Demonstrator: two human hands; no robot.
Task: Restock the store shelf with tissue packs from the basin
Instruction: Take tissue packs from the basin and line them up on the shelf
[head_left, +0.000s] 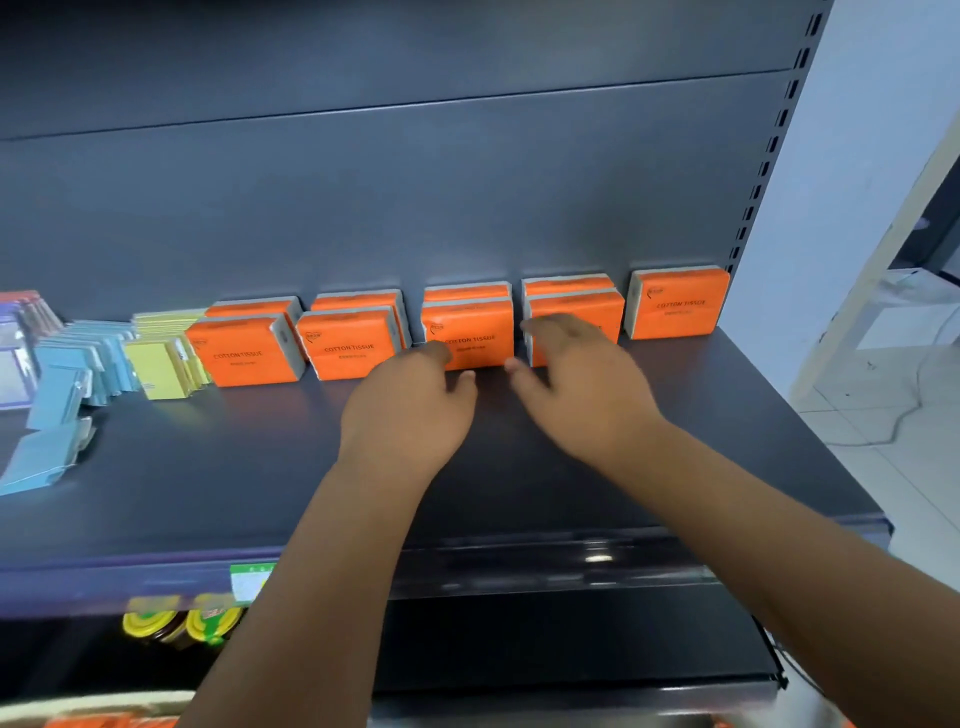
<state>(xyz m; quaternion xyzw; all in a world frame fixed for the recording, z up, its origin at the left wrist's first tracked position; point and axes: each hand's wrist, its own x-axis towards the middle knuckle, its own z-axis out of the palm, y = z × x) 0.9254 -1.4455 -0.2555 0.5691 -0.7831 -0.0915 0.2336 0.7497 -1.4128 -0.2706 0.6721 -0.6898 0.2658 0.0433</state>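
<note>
Tissue packs (467, 325): orange, upright in five short columns along the back of the shelf (208, 467).
Left hand (415, 400): fingers relaxed, empty, at the middle pack's front.
Right hand (582, 379): fingers loosely spread, empty, before the fourth column.

The right hand (582, 384) is blurry and covers the words on the tissue pack (597, 306) behind it. The left hand (410, 410) hides a corner of the middle pack (478, 325). The jars (156, 626) and green tag (249, 582) are too blurry to read. Orange things (104, 721) are cut off at the bottom edge
</note>
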